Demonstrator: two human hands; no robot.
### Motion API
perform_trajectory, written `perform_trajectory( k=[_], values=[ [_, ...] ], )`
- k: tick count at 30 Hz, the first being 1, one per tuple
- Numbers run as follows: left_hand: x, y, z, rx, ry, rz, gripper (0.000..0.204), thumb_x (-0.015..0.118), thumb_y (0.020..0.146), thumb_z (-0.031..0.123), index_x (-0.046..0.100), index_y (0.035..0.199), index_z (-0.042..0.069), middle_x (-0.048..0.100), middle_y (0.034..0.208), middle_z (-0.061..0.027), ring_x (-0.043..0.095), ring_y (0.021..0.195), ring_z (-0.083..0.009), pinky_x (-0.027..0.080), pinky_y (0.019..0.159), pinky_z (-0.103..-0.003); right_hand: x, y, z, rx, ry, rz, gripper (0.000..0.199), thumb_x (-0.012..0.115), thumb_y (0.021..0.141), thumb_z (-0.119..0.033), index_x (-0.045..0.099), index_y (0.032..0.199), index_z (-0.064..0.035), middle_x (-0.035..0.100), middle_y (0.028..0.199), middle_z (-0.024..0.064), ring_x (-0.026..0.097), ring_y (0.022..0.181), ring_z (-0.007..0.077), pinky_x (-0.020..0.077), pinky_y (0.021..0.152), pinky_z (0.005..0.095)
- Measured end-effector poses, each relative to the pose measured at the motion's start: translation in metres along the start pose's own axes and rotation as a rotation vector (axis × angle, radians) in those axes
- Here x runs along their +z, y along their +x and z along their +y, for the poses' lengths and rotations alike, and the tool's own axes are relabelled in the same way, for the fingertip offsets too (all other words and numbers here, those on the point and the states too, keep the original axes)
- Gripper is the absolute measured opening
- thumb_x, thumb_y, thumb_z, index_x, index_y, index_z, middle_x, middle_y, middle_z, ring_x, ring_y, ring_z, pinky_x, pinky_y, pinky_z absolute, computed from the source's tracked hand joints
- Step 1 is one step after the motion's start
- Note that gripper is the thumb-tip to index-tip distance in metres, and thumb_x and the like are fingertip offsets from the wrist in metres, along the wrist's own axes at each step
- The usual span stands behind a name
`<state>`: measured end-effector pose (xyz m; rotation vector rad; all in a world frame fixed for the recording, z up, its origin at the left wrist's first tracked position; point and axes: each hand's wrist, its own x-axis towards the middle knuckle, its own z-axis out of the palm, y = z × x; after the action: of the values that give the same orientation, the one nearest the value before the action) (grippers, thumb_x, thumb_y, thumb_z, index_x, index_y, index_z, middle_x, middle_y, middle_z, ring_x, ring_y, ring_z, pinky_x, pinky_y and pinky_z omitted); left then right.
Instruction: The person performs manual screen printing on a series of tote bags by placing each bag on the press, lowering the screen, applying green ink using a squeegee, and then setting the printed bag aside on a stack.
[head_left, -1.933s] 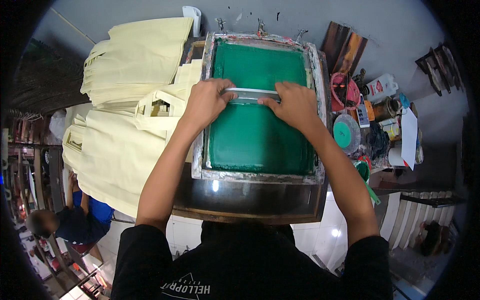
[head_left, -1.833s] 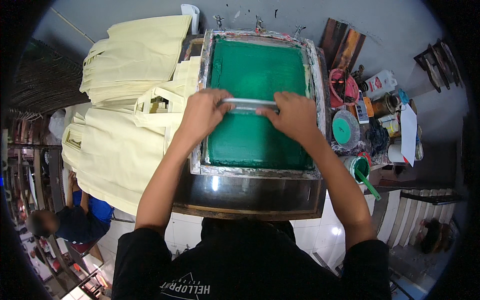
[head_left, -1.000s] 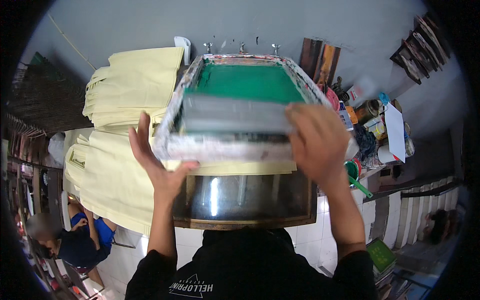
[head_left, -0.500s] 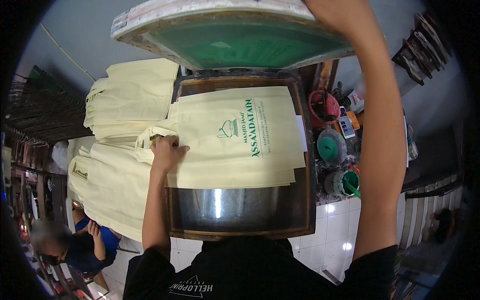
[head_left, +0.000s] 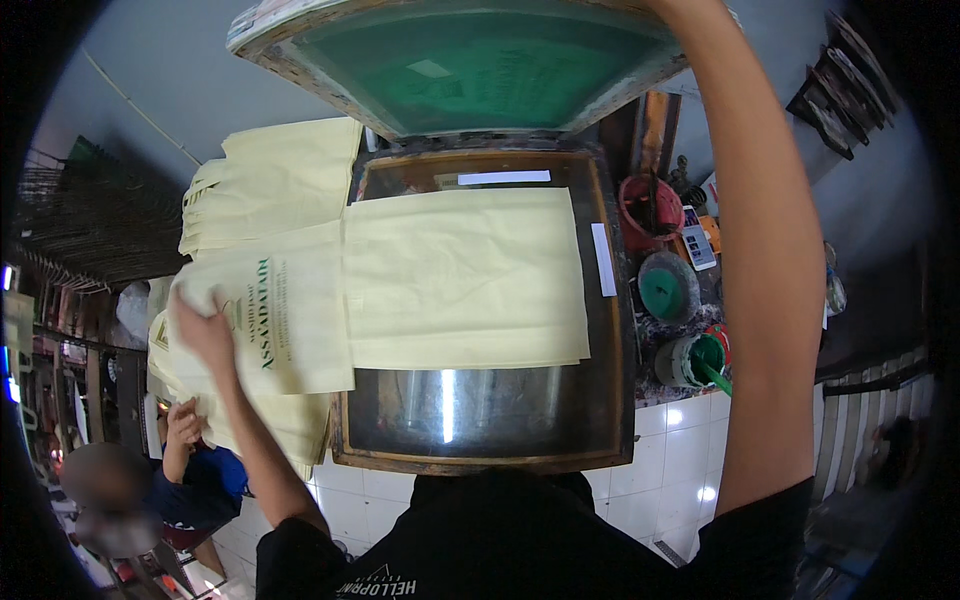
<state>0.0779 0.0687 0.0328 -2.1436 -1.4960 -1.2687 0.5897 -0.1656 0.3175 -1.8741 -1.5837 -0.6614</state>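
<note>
My left hand, smeared by motion, is at the far left end of a cream tote bag with a green print and draws it over the bags on the left. A plain cream tote bag lies flat on the dark, wood-edged printing board; another bag's edge seems to show beneath it. Beyond the board a screen printing frame with green mesh is tilted up. My right forearm rises to the frame's upper right edge, where my right hand holds it, mostly cut off by the picture's top; its fingers are hidden.
A pile of cream bags lies at the back left. On the right are a red bucket, a bowl of green ink, a phone and an ink tub. Another person sits at the lower left.
My left hand has pulled the printed bag leftward off the board, uncovering a plain bag and two white strips. The screen printing frame stays raised, with my right arm still up at it.
</note>
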Motion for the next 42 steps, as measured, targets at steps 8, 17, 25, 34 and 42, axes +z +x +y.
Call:
perform_trajectory(
  k=[8, 17, 25, 34, 42],
  values=[
    [0.134, -0.145, 0.358, 0.540, -0.526, -0.948, 0.077, 0.063, 0.093, 0.060, 0.044, 0.155, 0.019, 0.025, 0.165, -0.0245, 0.018, 0.155, -0.0415, 0.013, 0.122, -0.064, 0.007, 0.008, 0.012, -0.079, -0.007, 0.014, 0.041, 0.074, 0.086, -0.031, 0.075, 0.100, 0.0080, 0.071, 0.095, 0.0317, 0.070, 0.091, 0.0440, 0.0539, 0.086, 0.0473],
    [0.170, -0.141, 0.452, 0.590, -0.235, -1.168, 0.081, 0.046, 0.095, 0.072, 0.032, 0.161, 0.027, 0.009, 0.170, -0.0230, 0.001, 0.156, -0.0467, 0.003, 0.121, -0.066, 0.005, 0.003, 0.017, -0.020, 0.035, 0.003, 0.032, 0.072, 0.088, -0.025, 0.076, 0.097, 0.0054, 0.072, 0.096, 0.0298, 0.070, 0.092, 0.0442, 0.0542, 0.086, 0.0477],
    [0.178, -0.150, 0.465, 0.502, -0.213, -1.182, 0.088, 0.050, 0.093, 0.071, 0.024, 0.164, 0.025, 0.006, 0.170, -0.0229, -0.004, 0.157, -0.0452, -0.003, 0.120, -0.069, 0.008, 0.007, 0.018, -0.067, 0.053, 0.032, 0.028, 0.072, 0.089, -0.024, 0.078, 0.096, 0.0026, 0.072, 0.096, 0.0295, 0.070, 0.091, 0.0437, 0.0542, 0.085, 0.0477],
    [0.153, -0.138, 0.481, 0.312, -0.116, -1.317, 0.092, 0.052, 0.091, 0.073, 0.023, 0.163, 0.024, -0.002, 0.171, -0.0205, -0.011, 0.155, -0.0483, -0.005, 0.113, -0.078, 0.005, 0.001, 0.013, -0.028, 0.098, 0.013, 0.028, 0.073, 0.088, -0.022, 0.077, 0.097, 0.0041, 0.072, 0.096, 0.0299, 0.071, 0.090, 0.0425, 0.0542, 0.085, 0.0467],
    [0.155, -0.127, 0.494, 0.309, -0.153, -1.317, 0.097, 0.058, 0.089, 0.071, 0.022, 0.163, 0.020, 0.010, 0.169, -0.0230, -0.005, 0.155, -0.0484, 0.001, 0.116, -0.075, -0.010, -0.018, 0.003, 0.054, 0.142, -0.054, 0.029, 0.072, 0.090, -0.019, 0.076, 0.105, 0.0054, 0.073, 0.097, 0.0283, 0.072, 0.087, 0.0384, 0.0550, 0.084, 0.0439]
  ],
)
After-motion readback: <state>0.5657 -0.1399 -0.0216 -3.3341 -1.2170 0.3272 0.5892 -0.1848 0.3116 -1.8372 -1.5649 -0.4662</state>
